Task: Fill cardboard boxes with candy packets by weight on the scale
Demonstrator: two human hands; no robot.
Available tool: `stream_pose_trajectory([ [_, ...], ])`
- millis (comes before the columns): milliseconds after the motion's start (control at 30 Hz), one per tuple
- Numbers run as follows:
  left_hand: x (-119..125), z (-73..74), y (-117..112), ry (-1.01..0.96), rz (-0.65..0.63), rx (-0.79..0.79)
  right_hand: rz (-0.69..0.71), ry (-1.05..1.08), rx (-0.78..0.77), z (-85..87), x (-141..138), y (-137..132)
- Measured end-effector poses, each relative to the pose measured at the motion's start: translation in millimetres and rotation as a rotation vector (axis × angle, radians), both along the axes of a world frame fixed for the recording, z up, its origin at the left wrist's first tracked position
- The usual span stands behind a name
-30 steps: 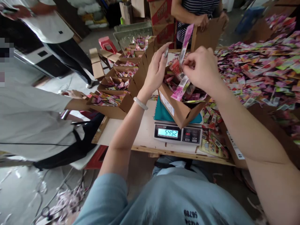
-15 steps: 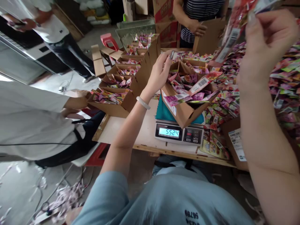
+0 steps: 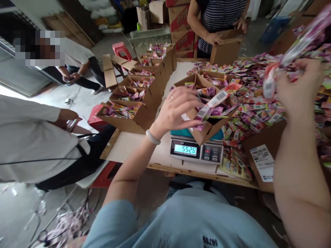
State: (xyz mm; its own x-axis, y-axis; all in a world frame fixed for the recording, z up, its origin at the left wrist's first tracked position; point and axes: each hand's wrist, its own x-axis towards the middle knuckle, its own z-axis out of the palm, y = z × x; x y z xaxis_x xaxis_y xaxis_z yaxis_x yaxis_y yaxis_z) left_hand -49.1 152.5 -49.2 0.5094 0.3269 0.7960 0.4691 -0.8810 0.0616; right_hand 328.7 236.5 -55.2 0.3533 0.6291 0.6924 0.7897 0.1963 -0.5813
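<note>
A cardboard box full of small snack packets sits tilted on a digital scale whose display reads 5528. My left hand, with a pale bangle at the wrist, hovers over the box's near left side. Its fingers are stretched out and the thumb is apart, close to a long red-and-pink packet strip lying on top. Raised over the loose pile at the right, my right hand pinches a strip of snack packets; motion blurs it.
A row of filled boxes runs along the table's left. The packet pile covers the right, with a labelled carton near the front edge. A person in stripes holds a box opposite; another person's pale shirt is at left.
My left hand has come off the box's far left rim toward its near side, fingers spreading. My right hand has lowered, still holding packets. The display went from 5524 to 5528.
</note>
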Motion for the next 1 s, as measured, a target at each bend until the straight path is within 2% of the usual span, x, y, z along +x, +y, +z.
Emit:
stream_pose_trajectory([
  [33,4.1,0.5,-0.5,0.076,0.051,-0.037,0.067,0.008,0.003,-3.0,-4.7,-8.9],
  [100,13.9,6.3,11.0,0.126,0.174,-0.152,0.325,0.055,0.137,-5.0,-28.3,-33.6],
  [167,21.7,19.2,31.0,0.098,0.229,-0.212,0.574,0.047,0.308,-1.5,-62.6,-64.4],
  [200,23.5,26.9,40.7,0.068,0.237,-0.222,0.659,-0.013,0.346,1.8,-79.8,-79.7],
  [267,21.3,39.6,54.5,-0.042,0.231,-0.227,0.777,-0.213,0.322,10.2,-106.8,-103.8],
  [333,11.1,41.1,59.5,-0.239,0.207,-0.209,0.819,-0.376,0.275,18.6,-119.0,-112.5],
  [400,-4.7,26.6,58.1,-0.49,0.19,-0.186,0.744,-0.345,0.267,22.4,-114.8,-103.3],
  [500,-29.1,-19.0,51.1,-0.824,0.226,-0.287,0.566,-0.053,0.205,7.9,-85.8,-67.7],
  [533,-35.0,-36.6,48.4,-0.892,0.252,-0.369,0.484,0.03,0.152,-3.5,-73.5,-54.9],
  [600,-40.9,-68.3,43.0,-0.955,0.307,-0.517,0.302,0.037,-0.07,-34.1,-51.3,-34.5],
  [667,-38.8,-89.1,38.1,-0.972,0.355,-0.569,0.183,-0.099,-0.374,-69.9,-38.4,-23.5],
  [700,-35.3,-94.1,35.9,-0.974,0.371,-0.559,0.176,-0.175,-0.509,-87.4,-36.6,-20.9],
  [767,-25.1,-93.7,31.8,-0.962,0.375,-0.515,0.207,-0.263,-0.65,-117.3,-41.3,-18.5],
  [833,-14.3,-83.0,26.8,-0.925,0.345,-0.466,0.199,-0.295,-0.682,-137.1,-51.4,-15.7],
  [900,-7.0,-68.7,19.5,-0.87,0.299,-0.431,0.175,-0.316,-0.686,-145.7,-59.3,-10.8],
  [1000,-7.7,-55.6,8.7,-0.813,0.274,-0.385,0.141,-0.298,-0.633,-139.1,-58.0,-4.0],
])
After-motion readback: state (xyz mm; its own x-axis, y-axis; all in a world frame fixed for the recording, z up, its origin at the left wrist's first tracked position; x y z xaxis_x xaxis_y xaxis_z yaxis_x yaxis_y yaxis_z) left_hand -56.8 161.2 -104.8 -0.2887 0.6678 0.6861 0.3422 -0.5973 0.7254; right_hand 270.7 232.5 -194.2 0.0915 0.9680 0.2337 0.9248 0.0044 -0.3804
